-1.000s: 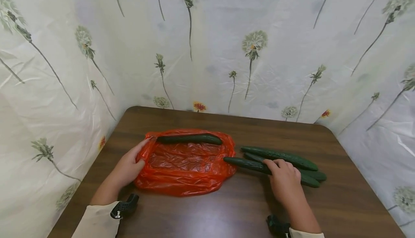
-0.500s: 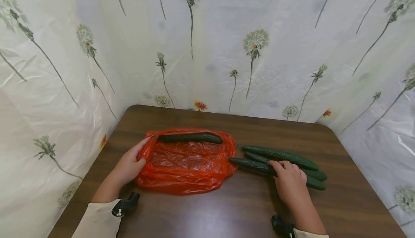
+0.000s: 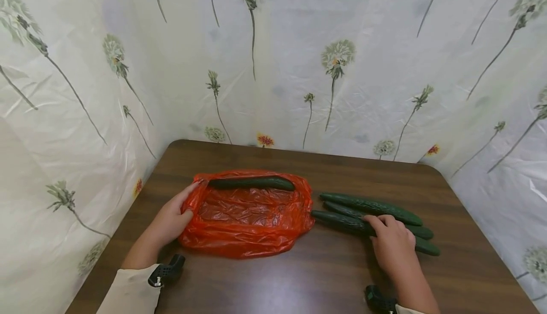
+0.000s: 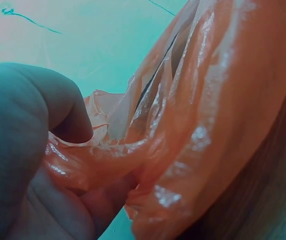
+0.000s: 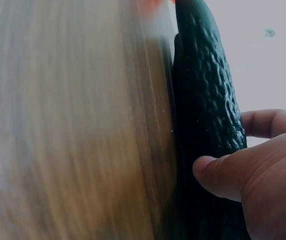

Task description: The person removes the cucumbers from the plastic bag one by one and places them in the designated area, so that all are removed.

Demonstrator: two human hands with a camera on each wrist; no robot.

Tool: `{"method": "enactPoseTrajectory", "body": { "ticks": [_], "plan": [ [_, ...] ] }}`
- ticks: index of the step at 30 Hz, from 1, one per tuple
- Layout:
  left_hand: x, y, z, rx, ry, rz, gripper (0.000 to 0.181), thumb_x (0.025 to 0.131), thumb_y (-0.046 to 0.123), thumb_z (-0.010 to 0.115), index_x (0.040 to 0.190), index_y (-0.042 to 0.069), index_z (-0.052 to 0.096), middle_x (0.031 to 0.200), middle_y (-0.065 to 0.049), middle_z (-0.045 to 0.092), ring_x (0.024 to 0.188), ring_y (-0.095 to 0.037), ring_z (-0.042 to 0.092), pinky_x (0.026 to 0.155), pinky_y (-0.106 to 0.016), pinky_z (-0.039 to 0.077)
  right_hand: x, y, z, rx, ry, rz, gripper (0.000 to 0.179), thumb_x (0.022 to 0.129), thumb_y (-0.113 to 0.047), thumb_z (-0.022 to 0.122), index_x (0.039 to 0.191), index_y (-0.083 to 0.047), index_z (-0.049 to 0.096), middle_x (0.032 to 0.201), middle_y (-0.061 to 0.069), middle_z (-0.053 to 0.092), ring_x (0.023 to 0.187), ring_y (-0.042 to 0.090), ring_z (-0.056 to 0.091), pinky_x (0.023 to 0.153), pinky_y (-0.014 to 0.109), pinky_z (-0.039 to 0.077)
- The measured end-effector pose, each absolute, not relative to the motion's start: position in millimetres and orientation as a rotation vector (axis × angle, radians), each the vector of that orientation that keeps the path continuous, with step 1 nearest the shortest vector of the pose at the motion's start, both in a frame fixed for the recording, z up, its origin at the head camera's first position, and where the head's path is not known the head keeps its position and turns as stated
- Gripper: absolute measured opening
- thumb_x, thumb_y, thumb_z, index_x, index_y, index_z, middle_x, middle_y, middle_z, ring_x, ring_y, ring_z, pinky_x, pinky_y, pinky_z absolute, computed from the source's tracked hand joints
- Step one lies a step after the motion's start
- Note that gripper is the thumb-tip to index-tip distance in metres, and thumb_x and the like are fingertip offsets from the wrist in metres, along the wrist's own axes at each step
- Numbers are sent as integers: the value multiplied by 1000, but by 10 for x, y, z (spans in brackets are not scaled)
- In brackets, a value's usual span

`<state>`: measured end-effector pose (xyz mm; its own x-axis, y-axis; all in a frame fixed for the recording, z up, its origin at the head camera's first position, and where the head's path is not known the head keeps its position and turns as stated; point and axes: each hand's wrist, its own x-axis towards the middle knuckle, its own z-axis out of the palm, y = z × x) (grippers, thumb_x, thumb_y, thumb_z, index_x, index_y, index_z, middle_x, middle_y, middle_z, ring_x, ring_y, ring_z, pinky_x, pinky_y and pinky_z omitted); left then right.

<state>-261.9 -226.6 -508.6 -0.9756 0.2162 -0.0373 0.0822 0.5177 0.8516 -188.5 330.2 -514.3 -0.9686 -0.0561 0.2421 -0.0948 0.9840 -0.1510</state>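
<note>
My left hand (image 3: pixel 168 221) grips the left rim of a thin red plastic bag (image 3: pixel 239 242), which lies with its mouth spread wide. The left wrist view shows the bag's film (image 4: pixel 207 130) pinched between thumb and fingers. Inside the bag, along its far side, rests one dark green cucumber (image 3: pixel 252 183). To the right, my right hand (image 3: pixel 393 242) holds the nearest of three cucumbers, its tip close to the bag's right edge. In the right wrist view the thumb presses this bumpy cucumber (image 5: pixel 205 85) from one side, fingers on the other.
Two more cucumbers, a farther one (image 3: pixel 372 203) and a middle one (image 3: pixel 420 231), lie just beyond the held one. All stand on a brown wooden table (image 3: pixel 273 285). A dandelion-patterned sheet (image 3: pixel 282 57) hangs behind the table and at its sides.
My right hand has drawn the nearest cucumber to the right, so its tip has moved from over the bag's right rim to beside it. The left hand stays on the bag.
</note>
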Motion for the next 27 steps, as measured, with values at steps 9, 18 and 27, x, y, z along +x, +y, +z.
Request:
{"method": "enactPoseTrajectory", "body": {
  "ticks": [9, 18, 27],
  "plan": [
    [-2625, -2268, -5078, 265, 2622, 1445, 75, 100, 4, 50, 167, 27, 26, 166, -19, 37, 139, -41, 52, 113, -61, 43, -1859, 3321, -5125, 102, -2915, 225, 61, 84, -2, 84, 139, -19, 63, 127, 22, 59, 107, 47, 55, 82, 68, 44],
    [-2621, -2263, -5079, 269, 2618, 1453, 75, 100, 4, 50, 167, 27, 27, 166, -18, 37, 140, -41, 51, 113, -61, 44, -1838, 3345, -5126, 77, -2918, 236, 60, 84, -3, 84, 137, -22, 63, 127, 24, 57, 104, 48, 54, 73, 63, 44],
    [-2610, -2252, -5061, 258, 2603, 1471, 75, 100, 3, 51, 167, 28, 27, 165, -20, 39, 135, -39, 55, 109, -59, 48, -1826, 3392, -5133, 67, -2938, 274, 60, 85, -3, 83, 139, -20, 60, 128, 27, 54, 108, 52, 51, 76, 66, 43]
  ]
}}
